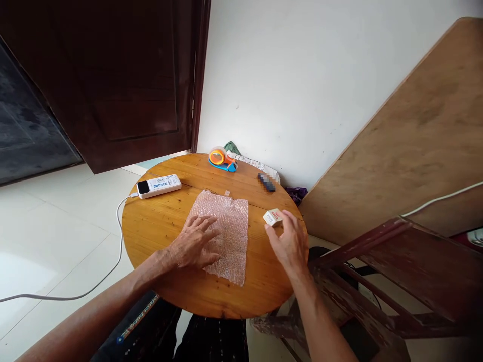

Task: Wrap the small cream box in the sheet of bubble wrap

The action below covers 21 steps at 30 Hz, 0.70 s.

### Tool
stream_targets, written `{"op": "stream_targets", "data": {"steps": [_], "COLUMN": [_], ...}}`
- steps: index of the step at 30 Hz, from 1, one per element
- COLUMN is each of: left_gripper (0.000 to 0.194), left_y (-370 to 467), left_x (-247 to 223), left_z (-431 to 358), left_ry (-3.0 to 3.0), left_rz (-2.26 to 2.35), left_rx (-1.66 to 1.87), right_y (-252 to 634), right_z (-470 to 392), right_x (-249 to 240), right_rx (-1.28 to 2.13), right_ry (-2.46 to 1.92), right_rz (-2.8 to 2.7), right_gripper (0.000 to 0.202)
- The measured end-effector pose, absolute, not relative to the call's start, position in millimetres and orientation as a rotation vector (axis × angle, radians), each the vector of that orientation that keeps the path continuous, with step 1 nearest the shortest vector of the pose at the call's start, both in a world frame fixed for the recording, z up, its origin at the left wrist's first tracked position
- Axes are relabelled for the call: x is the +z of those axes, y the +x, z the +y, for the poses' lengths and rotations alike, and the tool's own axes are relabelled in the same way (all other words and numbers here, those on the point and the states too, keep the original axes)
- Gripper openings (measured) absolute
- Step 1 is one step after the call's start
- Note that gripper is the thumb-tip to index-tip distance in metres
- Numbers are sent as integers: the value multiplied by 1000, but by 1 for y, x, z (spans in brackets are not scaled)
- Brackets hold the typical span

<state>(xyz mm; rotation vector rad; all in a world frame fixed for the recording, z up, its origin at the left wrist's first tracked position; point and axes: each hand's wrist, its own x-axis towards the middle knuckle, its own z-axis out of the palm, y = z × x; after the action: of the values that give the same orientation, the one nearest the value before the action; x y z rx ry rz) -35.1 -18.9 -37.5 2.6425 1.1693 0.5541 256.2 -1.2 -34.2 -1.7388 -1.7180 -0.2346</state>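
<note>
A sheet of clear pinkish bubble wrap (230, 241) lies flat on the round wooden table (158, 226). Across its left part rests my left hand (196, 241), palm down with fingers spread. Toward the table's right edge, my right hand (290, 241) has its thumb and fingers around a small pale box (271, 217) with printed markings. The thumb is at the near side of the box and the fingers are at its right side, partly hiding it.
At the back stands an orange and blue tape dispenser (222, 160), with a dark blurred object (266, 182) right of it. A white device (159, 186) with a cable (119, 241) lies at left. A wooden chair (407, 271) stands close on the right.
</note>
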Motion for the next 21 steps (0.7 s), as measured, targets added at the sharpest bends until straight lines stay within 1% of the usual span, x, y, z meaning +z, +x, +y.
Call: {"op": "stream_targets", "data": {"steps": [2,4,6,8,12,15,18,21], "left_gripper": [47,41,34,27,23,23,23,21], "left_y": [-40,-44,-47,-49,-50,-50,-50,-51], "left_x": [-33,-34,-39,-45,-52,-53,-53,-53], "left_z": [-36,-52,-64,-71,-73,-73,-74,-74], "left_ry": [2639,2625,2589,2552,2512,2506,2517,2516], "left_rz": [1171,1150,1171,1176,1148,1168,1161,1152], "left_rx": [596,623,654,692,779,800,794,795], "right_y": [269,277,279,275,242,202,172,163], "right_z": [9,19,24,22,0,-13,-11,-5], "right_x": [-35,-38,-40,-38,-16,-8,-22,-45], "right_rx": [-174,-65,58,150,271,372,460,538], "right_ry": [-1884,-1993,-2026,-1962,-1584,-1290,-1190,-1188], "right_rz": [-1615,-1554,-1513,-1481,-1555,-1761,-1943,-2077], "right_gripper": [58,66,63,58,55,49,47,52]}}
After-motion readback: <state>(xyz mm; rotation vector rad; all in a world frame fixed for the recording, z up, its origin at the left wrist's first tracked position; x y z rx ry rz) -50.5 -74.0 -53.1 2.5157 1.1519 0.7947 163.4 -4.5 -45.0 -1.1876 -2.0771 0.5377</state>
